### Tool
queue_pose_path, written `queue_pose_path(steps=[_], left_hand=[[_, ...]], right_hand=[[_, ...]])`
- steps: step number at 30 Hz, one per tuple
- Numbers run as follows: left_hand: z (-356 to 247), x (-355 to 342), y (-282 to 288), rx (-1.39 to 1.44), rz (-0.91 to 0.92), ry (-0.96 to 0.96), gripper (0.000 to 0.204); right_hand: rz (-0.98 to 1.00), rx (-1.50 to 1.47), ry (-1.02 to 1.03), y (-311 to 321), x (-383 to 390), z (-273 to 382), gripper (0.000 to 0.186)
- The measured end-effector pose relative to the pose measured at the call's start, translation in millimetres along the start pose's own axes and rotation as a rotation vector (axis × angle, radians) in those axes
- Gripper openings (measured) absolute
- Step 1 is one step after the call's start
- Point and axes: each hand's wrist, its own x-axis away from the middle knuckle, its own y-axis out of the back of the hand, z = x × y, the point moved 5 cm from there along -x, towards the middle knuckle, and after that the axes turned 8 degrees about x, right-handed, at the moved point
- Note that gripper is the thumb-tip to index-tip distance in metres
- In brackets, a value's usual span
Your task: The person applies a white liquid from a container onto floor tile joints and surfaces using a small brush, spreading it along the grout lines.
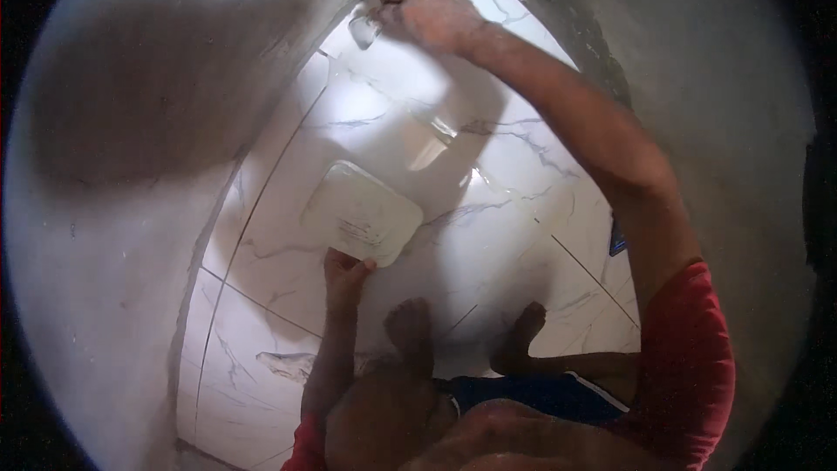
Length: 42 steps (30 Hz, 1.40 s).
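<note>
My left hand [346, 277] grips the near edge of a white, shallow plastic tray [359, 214] with rounded corners, thumb on its rim. Dark streaks mark the tray's face. Far ahead, at the foot of the left wall, my right hand [432, 13] reaches out with its fingers curled round a small, pale grey, flat piece [363, 32]. Its end touches or nearly touches the tile floor by the wall; its exact kind cannot be made out.
Marble-patterned white floor tiles [514, 253] lie between a bare grey left wall [113, 253] and a right wall [724, 122]. My bare feet [410, 324] rest nearby. A crumpled clear piece [288, 365] lies at lower left. Something blue [617, 237] shows beside my right arm.
</note>
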Motion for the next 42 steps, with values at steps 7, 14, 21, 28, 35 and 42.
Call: queue_pose_path(steps=[7,14,21,28,35,42], left_hand=[[-9.1,5.7,3.0,-0.038,0.006,0.012,0.071],[-10.4,3.2,-2.4,0.029,0.035,-0.032,0.073],[-4.5,-0.1,-5.1,0.059,0.016,-0.036,0.074],[7.5,-1.1,13.6,0.014,0.017,-0.002,0.068],[-2.7,1.2,3.1,-0.05,-0.03,-0.014,0.085],[-4.8,3.2,4.6,0.022,0.022,-0.06,0.071]], right_hand=[[0.33,0.001,-0.206,24.7,-6.6,-75.2,0.035],[0.215,0.263,-0.394,16.4,16.1,-124.0,0.031],[-0.168,-0.086,-0.668,-21.8,83.5,-75.8,0.028],[-0.16,-0.263,-0.814,-27.2,71.0,-30.6,0.031],[-0.206,-0.328,-0.847,-18.4,66.9,-27.5,0.032],[-0.149,-0.955,-0.865,-2.2,132.0,-1.2,0.035]])
